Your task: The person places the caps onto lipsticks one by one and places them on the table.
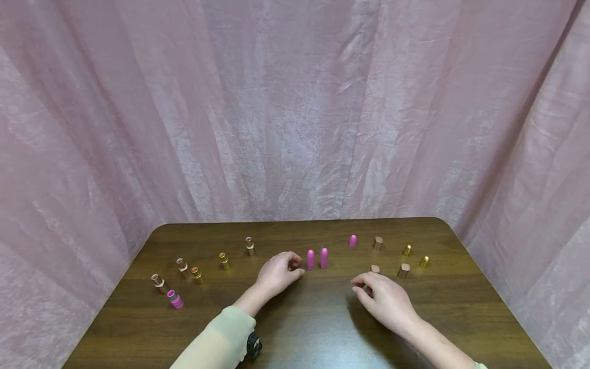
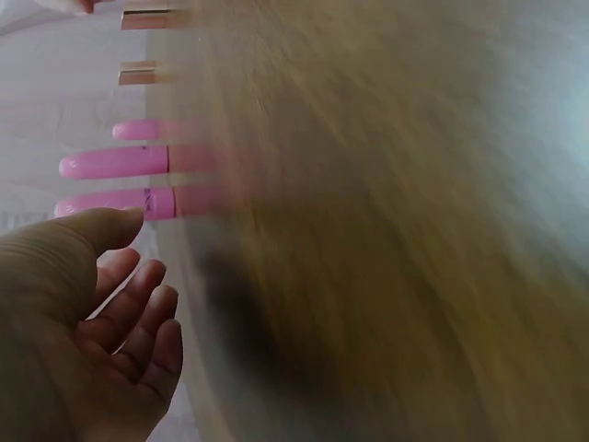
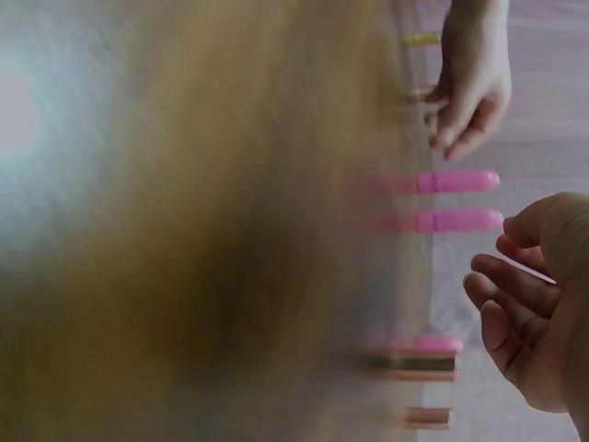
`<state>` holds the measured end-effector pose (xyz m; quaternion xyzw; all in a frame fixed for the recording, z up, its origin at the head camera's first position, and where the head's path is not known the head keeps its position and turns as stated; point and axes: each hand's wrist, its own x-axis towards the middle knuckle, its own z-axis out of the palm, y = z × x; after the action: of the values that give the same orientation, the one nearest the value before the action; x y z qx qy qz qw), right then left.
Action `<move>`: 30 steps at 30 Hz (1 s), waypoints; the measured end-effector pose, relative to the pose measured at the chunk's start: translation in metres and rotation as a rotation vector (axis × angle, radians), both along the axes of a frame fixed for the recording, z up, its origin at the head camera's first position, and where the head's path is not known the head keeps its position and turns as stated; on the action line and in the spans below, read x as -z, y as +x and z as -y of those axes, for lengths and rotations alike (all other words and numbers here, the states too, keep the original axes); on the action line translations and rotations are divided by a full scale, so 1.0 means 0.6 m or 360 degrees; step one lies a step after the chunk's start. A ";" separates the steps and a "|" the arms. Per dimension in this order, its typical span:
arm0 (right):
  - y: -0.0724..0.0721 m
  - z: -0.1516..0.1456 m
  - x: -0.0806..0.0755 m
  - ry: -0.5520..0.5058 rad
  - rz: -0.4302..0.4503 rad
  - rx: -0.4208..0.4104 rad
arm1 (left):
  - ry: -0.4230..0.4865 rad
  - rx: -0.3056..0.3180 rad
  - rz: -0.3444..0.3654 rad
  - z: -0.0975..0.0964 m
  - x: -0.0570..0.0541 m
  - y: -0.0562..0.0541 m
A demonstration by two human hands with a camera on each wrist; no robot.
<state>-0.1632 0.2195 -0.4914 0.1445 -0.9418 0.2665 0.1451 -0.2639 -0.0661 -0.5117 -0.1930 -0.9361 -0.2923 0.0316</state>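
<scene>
Two closed pink lipsticks [image 1: 311,260] stand upright side by side in the middle of the table. My left hand [image 1: 276,274] is just left of them, fingers loosely curled and holding nothing; in the left wrist view its thumb overlaps the nearer pink lipstick [image 2: 101,203]. To the right, my right hand [image 1: 384,302] hovers over the table with relaxed, bent fingers and nothing in them. Just beyond its fingers stands a rose-gold lipstick cap [image 1: 375,268], partly hidden by the hand. A loose pink cap [image 1: 352,241] stands farther back.
Uncapped lipstick tubes stand on the left: rose-gold ones [image 1: 250,247], gold ones [image 1: 224,261] and a magenta one [image 1: 175,299]. On the right are more rose-gold caps [image 1: 403,270] and gold caps [image 1: 424,262]. A pink curtain [image 1: 295,113] hangs behind the wooden table [image 1: 313,333].
</scene>
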 end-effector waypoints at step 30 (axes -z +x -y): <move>-0.217 -0.028 -0.057 0.0194 0.0480 0.0077 | -0.0256 0.0016 -0.0304 0.129 -0.009 0.203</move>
<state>-0.2931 0.2366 -0.4572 0.0887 -0.9706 0.2238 -0.0005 -0.1423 -0.1437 -0.5062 -0.2267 -0.9482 -0.1968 0.1037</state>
